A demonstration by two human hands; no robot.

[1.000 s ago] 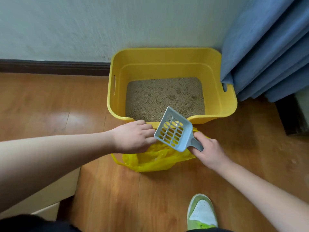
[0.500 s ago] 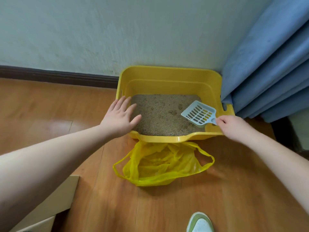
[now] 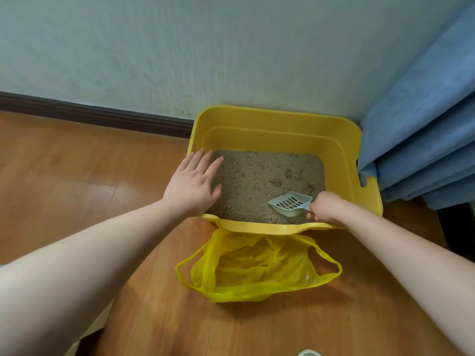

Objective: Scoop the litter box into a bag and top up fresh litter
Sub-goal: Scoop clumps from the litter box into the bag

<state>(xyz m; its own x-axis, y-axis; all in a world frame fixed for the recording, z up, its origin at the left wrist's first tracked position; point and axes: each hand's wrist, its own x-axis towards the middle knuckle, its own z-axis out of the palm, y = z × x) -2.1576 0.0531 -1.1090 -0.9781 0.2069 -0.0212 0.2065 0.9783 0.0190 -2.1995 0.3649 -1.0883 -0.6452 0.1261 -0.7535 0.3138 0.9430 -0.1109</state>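
A yellow litter box (image 3: 277,124) stands on the wood floor against the wall, holding tan litter (image 3: 259,181) with a few darker clumps. My right hand (image 3: 325,205) grips the handle of a pale blue slotted scoop (image 3: 289,203), whose blade lies low on the litter at the box's near right. My left hand (image 3: 195,183) rests with straight fingers over the box's near left corner. A yellow plastic bag (image 3: 257,268) lies open on the floor just in front of the box.
Blue curtain folds (image 3: 421,134) hang right beside the box's right wall. A dark baseboard (image 3: 97,116) runs along the wall at left. The toe of a shoe (image 3: 309,353) shows at the bottom edge. A pale furniture edge sits at lower left.
My right hand carried the scoop from above the bag into the box and down onto the litter. My left hand let go of the bag and moved to the box's left corner.
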